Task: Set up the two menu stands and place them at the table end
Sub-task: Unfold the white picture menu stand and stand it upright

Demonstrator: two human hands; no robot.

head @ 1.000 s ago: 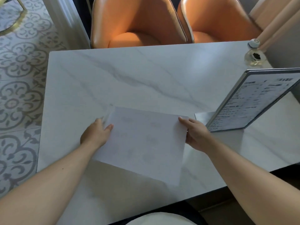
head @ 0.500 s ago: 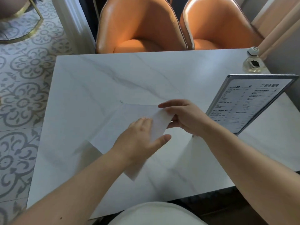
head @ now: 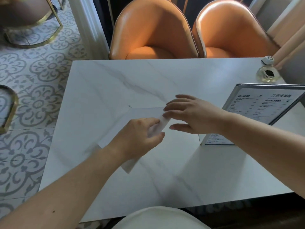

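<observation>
A white paper sheet (head: 130, 116) lies on the marble table (head: 102, 83) in front of me, its right part lifted and curled. My left hand (head: 140, 138) pinches that curled edge between thumb and fingers. My right hand (head: 193, 114) hovers just right of it with fingers spread, and its fingertips touch the sheet's upper corner. One metal-framed menu stand (head: 265, 103) with a printed menu stands tilted at the right end of the table, behind my right forearm. Its base (head: 214, 140) shows below my wrist. I see no second stand.
Two orange chairs (head: 153, 33) (head: 231, 33) face the table's far edge. A small glass bottle (head: 267, 72) with a white cap stands at the far right corner. Patterned floor tiles (head: 33, 96) lie beyond the table's left edge.
My left hand crossed from the sheet's left edge to its right side and took the curled edge. The sheet turned and folded over. My right hand went from pinching to spread fingers.
</observation>
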